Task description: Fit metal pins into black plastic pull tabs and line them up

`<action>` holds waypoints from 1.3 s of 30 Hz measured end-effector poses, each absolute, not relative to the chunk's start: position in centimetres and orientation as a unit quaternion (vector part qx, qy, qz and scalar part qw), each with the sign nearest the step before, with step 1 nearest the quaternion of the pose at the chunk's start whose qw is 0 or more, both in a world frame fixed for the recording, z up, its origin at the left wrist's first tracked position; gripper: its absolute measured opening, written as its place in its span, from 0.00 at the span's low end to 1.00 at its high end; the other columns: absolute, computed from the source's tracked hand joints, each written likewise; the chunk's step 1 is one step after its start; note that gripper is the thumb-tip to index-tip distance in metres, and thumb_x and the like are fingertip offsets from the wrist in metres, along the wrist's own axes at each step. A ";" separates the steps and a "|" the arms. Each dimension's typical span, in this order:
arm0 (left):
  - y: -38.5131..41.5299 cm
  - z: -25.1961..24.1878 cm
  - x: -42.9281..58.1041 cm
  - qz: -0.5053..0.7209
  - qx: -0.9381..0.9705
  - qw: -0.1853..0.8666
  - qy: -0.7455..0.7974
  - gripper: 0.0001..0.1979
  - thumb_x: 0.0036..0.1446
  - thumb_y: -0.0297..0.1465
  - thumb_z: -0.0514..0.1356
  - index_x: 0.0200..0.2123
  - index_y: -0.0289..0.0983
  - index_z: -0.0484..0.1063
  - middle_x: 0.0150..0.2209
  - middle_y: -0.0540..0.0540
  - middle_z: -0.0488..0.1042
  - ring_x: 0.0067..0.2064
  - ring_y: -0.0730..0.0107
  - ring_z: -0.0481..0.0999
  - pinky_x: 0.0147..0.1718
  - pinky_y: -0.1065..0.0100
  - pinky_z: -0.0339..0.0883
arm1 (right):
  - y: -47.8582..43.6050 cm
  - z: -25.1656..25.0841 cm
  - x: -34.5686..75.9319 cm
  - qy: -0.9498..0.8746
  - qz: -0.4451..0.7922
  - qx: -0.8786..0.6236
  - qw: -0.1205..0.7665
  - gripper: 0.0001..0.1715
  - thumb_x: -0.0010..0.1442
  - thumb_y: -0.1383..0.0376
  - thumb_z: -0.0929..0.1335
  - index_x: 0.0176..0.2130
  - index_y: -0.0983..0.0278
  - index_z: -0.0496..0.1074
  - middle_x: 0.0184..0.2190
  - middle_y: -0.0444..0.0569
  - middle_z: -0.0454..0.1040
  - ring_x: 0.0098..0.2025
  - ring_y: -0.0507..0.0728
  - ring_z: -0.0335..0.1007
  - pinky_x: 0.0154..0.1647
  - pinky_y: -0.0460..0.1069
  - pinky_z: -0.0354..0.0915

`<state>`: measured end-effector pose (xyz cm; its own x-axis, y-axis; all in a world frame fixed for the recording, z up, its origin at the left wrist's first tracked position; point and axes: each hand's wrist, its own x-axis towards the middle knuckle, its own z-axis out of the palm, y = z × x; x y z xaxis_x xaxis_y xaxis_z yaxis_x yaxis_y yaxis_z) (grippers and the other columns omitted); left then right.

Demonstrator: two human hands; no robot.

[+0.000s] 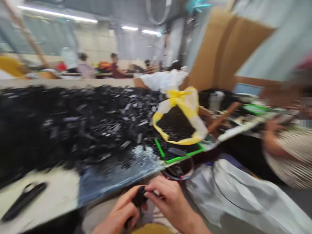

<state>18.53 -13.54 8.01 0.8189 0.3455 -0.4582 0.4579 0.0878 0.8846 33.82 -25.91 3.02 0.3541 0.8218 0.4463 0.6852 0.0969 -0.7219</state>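
My left hand (124,209) is closed around a small black piece (139,197) near the bottom middle of the head view. The fingertips of my right hand (168,196) pinch at the upper right end of that same piece. Its exact kind is blurred and partly covered by my fingers. Both hands are in front of the table's near edge, above my lap. Beyond them, a heap of black pieces (80,126) spreads across the table. A black tool-like object with a loop (24,200) lies on the pale tabletop at the left.
A yellow-and-white bag (195,130) of small dark parts rests on a green-edged tray (181,159). Below it stands a bucket (179,170). White sacking (234,191) lies at the right, near a co-worker's arm (275,139). Cardboard (226,48) rises behind; several people sit farther back.
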 end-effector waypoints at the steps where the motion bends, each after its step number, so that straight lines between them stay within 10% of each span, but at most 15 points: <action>1: -13.3 7.6 17.6 -0.038 0.642 0.698 0.315 0.14 0.57 0.28 0.57 0.46 0.39 0.77 0.40 0.50 0.77 0.36 0.69 0.71 0.37 0.66 0.65 | -25.3 2.7 34.0 -0.573 0.083 -0.648 0.495 0.10 0.72 0.61 0.69 0.39 0.62 0.79 0.30 0.47 0.79 0.32 0.54 0.76 0.34 0.46 0.68; 6: -12.5 6.1 15.8 0.014 0.531 0.770 0.353 0.21 0.42 0.30 0.55 0.43 0.37 0.75 0.35 0.52 0.71 0.31 0.74 0.60 0.32 0.67 0.52 | -22.3 2.3 33.8 -0.601 0.159 -0.606 0.497 0.11 0.69 0.60 0.71 0.35 0.61 0.80 0.26 0.44 0.76 0.25 0.51 0.70 0.25 0.44 0.62; 15: -11.0 4.5 13.5 0.088 0.472 0.788 0.385 0.19 0.43 0.28 0.55 0.41 0.37 0.73 0.37 0.51 0.71 0.31 0.74 0.59 0.31 0.67 0.50 | -18.4 0.1 31.3 -0.574 0.212 -0.613 0.500 0.12 0.69 0.61 0.70 0.34 0.61 0.80 0.24 0.43 0.74 0.22 0.51 0.65 0.23 0.44 0.60; 21: -10.0 3.4 13.2 0.051 0.561 0.727 0.394 0.20 0.63 0.41 0.58 0.55 0.41 0.72 0.39 0.50 0.72 0.37 0.68 0.66 0.38 0.66 0.60 | -17.6 -0.5 30.9 -0.591 0.175 -0.601 0.509 0.08 0.68 0.65 0.70 0.35 0.60 0.79 0.24 0.41 0.73 0.22 0.51 0.66 0.23 0.44 0.61; 30: -9.8 3.4 13.9 0.053 0.719 0.579 0.380 0.19 0.71 0.42 0.47 0.49 0.40 0.72 0.38 0.47 0.77 0.43 0.62 0.75 0.45 0.66 0.65 | -17.4 -0.4 31.1 -0.612 0.159 -0.580 0.513 0.05 0.67 0.70 0.71 0.39 0.60 0.77 0.26 0.41 0.73 0.24 0.51 0.66 0.25 0.44 0.62; 39: -9.7 4.5 13.5 0.034 0.770 0.563 0.299 0.21 0.74 0.41 0.45 0.60 0.44 0.70 0.33 0.50 0.78 0.36 0.65 0.75 0.42 0.68 0.68 | -18.5 -1.4 31.8 -0.398 0.451 -0.589 0.539 0.19 0.59 0.53 0.77 0.45 0.60 0.77 0.28 0.43 0.74 0.25 0.51 0.63 0.24 0.43 0.62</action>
